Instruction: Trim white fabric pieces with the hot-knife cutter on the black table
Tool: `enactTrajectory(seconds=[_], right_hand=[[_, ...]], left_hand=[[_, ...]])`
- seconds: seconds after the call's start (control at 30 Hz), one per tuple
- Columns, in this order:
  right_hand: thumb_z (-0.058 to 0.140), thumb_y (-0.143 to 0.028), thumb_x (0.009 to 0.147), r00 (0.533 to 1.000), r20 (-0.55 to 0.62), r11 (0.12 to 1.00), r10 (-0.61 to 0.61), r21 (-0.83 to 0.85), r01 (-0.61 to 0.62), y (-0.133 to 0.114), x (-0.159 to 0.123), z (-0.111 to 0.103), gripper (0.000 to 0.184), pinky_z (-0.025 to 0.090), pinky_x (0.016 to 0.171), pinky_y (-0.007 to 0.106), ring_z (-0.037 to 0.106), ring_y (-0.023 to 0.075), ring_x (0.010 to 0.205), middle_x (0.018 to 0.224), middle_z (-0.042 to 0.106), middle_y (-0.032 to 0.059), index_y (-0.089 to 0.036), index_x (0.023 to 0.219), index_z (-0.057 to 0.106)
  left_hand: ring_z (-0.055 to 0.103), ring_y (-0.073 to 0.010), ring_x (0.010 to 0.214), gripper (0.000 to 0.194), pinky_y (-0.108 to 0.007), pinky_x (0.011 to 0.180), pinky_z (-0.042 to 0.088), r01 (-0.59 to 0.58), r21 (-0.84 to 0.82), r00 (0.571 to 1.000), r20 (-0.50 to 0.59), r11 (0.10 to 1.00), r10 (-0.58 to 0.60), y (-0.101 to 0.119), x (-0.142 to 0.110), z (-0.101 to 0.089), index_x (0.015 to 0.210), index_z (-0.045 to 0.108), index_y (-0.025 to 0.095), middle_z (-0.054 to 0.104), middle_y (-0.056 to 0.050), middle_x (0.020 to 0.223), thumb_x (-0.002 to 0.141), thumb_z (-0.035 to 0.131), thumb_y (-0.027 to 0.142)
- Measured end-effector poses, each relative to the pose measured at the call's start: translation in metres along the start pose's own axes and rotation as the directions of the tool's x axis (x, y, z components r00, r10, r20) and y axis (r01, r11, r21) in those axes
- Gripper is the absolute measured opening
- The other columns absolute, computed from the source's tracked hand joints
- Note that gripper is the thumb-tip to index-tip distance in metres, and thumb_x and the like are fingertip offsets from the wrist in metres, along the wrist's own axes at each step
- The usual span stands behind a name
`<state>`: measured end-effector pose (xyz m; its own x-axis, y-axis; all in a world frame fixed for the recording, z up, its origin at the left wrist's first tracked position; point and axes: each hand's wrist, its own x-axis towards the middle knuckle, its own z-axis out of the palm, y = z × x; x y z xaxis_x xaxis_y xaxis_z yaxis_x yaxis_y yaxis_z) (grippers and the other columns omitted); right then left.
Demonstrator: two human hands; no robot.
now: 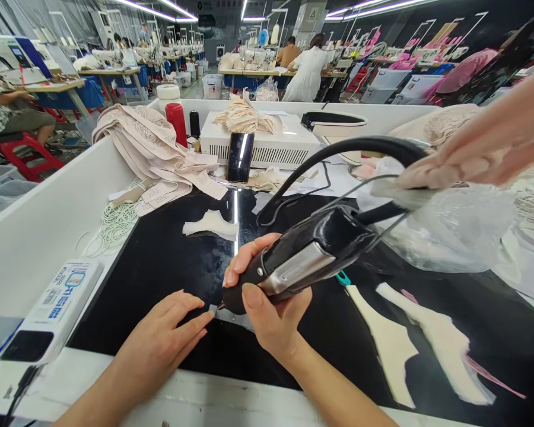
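Note:
My right hand (267,308) is wrapped round a black hand-held tool (307,255) with a metal plate on its side and a thick black cable running up and back. The tool's tip presses on a small grey strip (213,309) lying on the black work surface (160,267). My left hand (164,341) lies flat beside it, fingers stretched out, fingertips touching the strip's left end.
Cream fabric pieces (427,350) lie at the right, another (211,224) at centre. A white box (48,308) sits left, a phone (240,157) leans on a white machine (267,142). Another person's hand (480,154) reaches in over a plastic bag (445,225) at upper right.

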<state>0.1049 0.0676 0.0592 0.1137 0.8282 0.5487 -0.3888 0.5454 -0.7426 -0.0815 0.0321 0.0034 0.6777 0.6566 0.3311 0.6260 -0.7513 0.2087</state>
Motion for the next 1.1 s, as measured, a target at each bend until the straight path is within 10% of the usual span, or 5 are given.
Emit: enactTrajectory(seconds=[0.73,1.1], right_hand=[[0.070,-0.028,0.083,0.995,-0.018,0.995,0.100,-0.003,-0.100,0.0090,-0.0009,0.0076,0.031,0.056,0.061,0.030,0.058,0.0140,0.065,0.082,0.057,-0.0022,-0.028,0.107,0.051],[0.070,-0.019,0.081,0.997,0.011,0.996,0.075,0.040,-0.076,0.0018,-0.0043,0.0103,0.030,0.053,0.060,0.026,0.058,0.0106,0.064,0.082,0.058,-0.0030,-0.025,0.105,0.052]], left_hand=[[0.068,-0.0224,0.106,0.026,-0.044,0.098,0.057,-0.032,0.051,0.995,-0.094,0.998,0.037,0.0004,0.0011,-0.0004,0.114,0.068,0.017,0.070,-0.011,0.114,0.103,0.044,0.020],[0.069,-0.0160,0.104,0.021,-0.027,0.097,0.057,0.147,-0.192,0.971,-0.160,0.970,-0.179,-0.0016,-0.0037,-0.0009,0.109,0.068,0.019,0.072,-0.006,0.113,0.101,0.048,0.021]])
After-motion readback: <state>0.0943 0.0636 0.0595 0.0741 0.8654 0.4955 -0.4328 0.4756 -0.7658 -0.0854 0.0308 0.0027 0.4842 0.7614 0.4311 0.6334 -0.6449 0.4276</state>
